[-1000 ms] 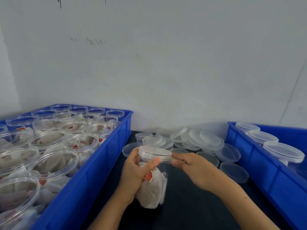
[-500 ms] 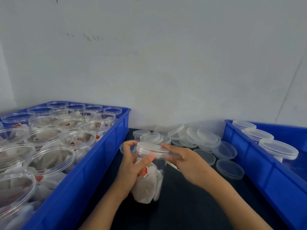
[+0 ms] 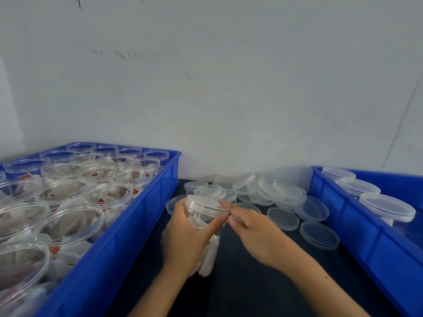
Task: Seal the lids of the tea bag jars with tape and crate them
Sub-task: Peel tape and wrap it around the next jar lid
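The left hand [image 3: 185,234] wraps its curled fingers round a lidded jar [image 3: 203,216] of tea bags, held above the dark counter [image 3: 251,289] between two blue crates. The right hand [image 3: 256,234] has its fingertips at the lid's [image 3: 206,203] rim; whether it pinches anything I cannot tell.

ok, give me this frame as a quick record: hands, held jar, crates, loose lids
left hand: grips the jar body, thumb up by the lid rim
right hand: fingers at the lid edge; tape not discernible
held jar: clear, tea bags inside, lid on
left crate: blue, holds open jars of tea bags, no lids
right crate: blue, holds lidded jars
loose lids: piled on the dark tabletop by the wall, between the crates
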### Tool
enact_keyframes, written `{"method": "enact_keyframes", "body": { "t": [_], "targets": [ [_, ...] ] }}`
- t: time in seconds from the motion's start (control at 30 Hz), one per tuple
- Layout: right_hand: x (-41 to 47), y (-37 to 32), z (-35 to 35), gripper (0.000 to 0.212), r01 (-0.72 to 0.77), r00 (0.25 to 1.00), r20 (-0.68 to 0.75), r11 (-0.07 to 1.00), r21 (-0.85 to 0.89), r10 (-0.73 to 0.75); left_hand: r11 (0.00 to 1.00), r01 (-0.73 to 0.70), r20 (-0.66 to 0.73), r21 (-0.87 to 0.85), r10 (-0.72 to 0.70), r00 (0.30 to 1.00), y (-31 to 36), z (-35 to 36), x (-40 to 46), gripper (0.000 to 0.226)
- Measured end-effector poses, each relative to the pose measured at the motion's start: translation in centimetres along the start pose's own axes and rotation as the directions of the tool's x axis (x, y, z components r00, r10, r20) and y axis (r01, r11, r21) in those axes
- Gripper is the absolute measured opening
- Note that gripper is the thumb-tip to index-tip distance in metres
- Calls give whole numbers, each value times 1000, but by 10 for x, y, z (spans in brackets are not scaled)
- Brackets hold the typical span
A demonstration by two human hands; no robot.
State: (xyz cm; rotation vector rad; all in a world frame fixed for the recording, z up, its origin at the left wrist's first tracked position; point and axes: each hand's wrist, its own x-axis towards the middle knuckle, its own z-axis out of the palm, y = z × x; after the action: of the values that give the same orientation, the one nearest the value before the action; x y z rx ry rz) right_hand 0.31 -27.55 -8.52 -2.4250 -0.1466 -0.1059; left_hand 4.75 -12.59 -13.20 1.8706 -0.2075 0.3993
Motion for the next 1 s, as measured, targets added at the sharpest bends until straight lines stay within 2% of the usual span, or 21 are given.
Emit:
{"method": "enact_keyframes", "body": {
  "t": [0.17,0.33,0.4,0.53,0.7,1.0],
  "targets": [
    [1,3,-6,58,-154,980,142,985,73,143,991,47,76,-125,-37,996,-7,-6,8,94],
    [-1,5,-21,43,-94,992,94,985,141,81,971,91,124,-220,-65,990,-9,-9,13,80],
    [-3,3,-22,46,-53,995,85,994,91,45,955,109,157,-278,-67,985,-8,-9,12,73],
    [-5,1,-24,52,-25,1000,-15,987,-160,23,922,96,183,-374,-28,983,-5,-5,7,55],
    [-10,-1,-20,41,14,998,-56,978,-208,-26,911,93,254,-401,13,967,-3,-5,7,56],
    [-10,-9,-12,40,-40,990,-143,953,-301,-4,895,87,317,-437,63,946,-10,-7,10,47]
  ]
}}
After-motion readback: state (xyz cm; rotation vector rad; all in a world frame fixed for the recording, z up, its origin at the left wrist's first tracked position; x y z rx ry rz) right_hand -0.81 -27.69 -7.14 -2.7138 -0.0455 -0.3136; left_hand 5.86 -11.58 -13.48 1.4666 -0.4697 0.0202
